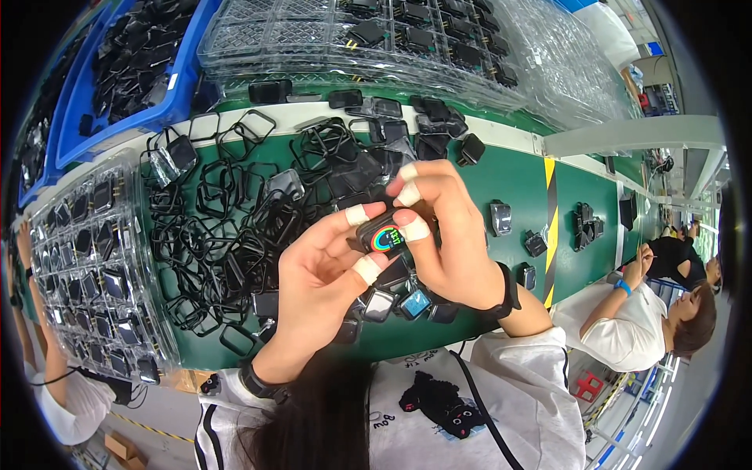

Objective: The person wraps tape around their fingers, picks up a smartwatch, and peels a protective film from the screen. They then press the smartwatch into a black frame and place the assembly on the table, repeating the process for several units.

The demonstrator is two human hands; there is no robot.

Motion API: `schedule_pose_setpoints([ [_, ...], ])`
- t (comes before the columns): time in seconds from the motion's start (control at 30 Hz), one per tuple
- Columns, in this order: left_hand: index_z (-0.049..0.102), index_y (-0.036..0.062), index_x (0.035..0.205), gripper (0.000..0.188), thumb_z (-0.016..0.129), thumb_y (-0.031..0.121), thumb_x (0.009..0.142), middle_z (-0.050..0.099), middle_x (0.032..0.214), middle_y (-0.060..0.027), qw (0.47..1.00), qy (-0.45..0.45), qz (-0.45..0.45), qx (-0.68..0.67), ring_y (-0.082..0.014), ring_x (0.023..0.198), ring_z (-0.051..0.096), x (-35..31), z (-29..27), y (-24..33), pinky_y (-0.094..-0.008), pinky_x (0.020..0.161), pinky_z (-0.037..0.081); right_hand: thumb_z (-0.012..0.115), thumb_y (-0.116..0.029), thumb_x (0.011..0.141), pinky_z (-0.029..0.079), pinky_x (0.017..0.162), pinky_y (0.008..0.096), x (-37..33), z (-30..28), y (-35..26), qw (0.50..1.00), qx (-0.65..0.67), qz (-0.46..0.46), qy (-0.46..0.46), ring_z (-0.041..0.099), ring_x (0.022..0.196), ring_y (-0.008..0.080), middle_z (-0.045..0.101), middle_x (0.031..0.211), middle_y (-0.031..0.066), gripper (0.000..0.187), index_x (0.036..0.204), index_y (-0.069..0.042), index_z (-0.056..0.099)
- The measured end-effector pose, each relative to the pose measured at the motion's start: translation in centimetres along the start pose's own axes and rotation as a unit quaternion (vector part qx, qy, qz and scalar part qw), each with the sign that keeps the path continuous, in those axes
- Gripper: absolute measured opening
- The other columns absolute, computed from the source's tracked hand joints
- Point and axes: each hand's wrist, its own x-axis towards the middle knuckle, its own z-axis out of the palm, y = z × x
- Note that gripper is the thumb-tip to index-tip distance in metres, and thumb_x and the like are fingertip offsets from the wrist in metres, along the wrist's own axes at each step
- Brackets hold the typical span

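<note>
Between both hands is a smartwatch body with a black case and a lit, coloured screen facing up. My left hand grips its left side between thumb and fingers. On its right side, my right hand presses with thumb and bent fingers. White tape wraps several fingertips of both hands. Below the hands lie several loose watch bodies, among them one with a blue screen and one with a pale screen. Left of my hands spreads a tangled heap of black rectangular frames. The underside of the held watch is hidden.
Clear plastic trays with watch bodies stand at the left, and stacked trays at the back. Blue bins hold dark parts. A yellow-black stripe crosses the green conveyor belt. Another person sits at the right.
</note>
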Motion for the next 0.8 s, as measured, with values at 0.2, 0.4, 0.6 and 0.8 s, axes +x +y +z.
schedule_pose_setpoints([
  [0.2,0.044,-0.0052,0.127,0.041,0.054,-0.004,0.088,0.053,0.123,-0.0177,1.000,0.016,-0.003,-0.024,-0.0249,0.111,0.056,0.0,0.2,-0.1,-0.0429,0.094,0.049,0.048,-0.001,0.092,0.048,0.073,0.0276,-1.1,0.4,0.8,0.988,0.149,0.039,-0.002,0.057,0.086,0.0155,0.048,0.106,0.0116,0.020,0.111,-0.001,0.045],
  [0.4,0.037,-0.0056,0.132,0.049,0.057,0.011,0.090,0.059,0.112,-0.0221,0.993,0.105,0.029,0.055,-0.0379,0.104,0.060,-0.3,-0.8,0.5,-0.0367,0.085,0.055,0.061,0.000,0.080,0.049,0.073,0.0339,2.9,-3.8,4.0,0.997,-0.056,0.043,-0.041,0.060,0.080,0.0267,0.060,0.092,0.0122,0.018,0.097,-0.002,0.062],
  [0.6,0.040,-0.0051,0.130,0.042,0.052,0.002,0.091,0.058,0.116,-0.0184,0.995,0.092,0.014,0.020,-0.0328,0.106,0.059,0.1,-1.0,1.1,-0.0414,0.090,0.052,0.065,0.002,0.072,0.047,0.078,0.0387,4.3,-4.4,7.2,0.951,-0.305,-0.033,-0.038,0.056,0.091,0.0326,0.059,0.100,0.0155,0.026,0.098,0.003,0.061],
  [0.8,0.038,-0.0056,0.131,0.042,0.050,0.004,0.092,0.058,0.113,-0.0219,0.993,0.112,0.028,0.038,-0.0383,0.108,0.058,0.2,-0.7,1.4,-0.0368,0.089,0.052,0.065,0.002,0.072,0.047,0.080,0.0368,3.6,-4.3,6.5,0.939,-0.333,0.001,-0.086,0.057,0.089,0.0325,0.060,0.096,0.0152,0.024,0.096,0.004,0.061],
])
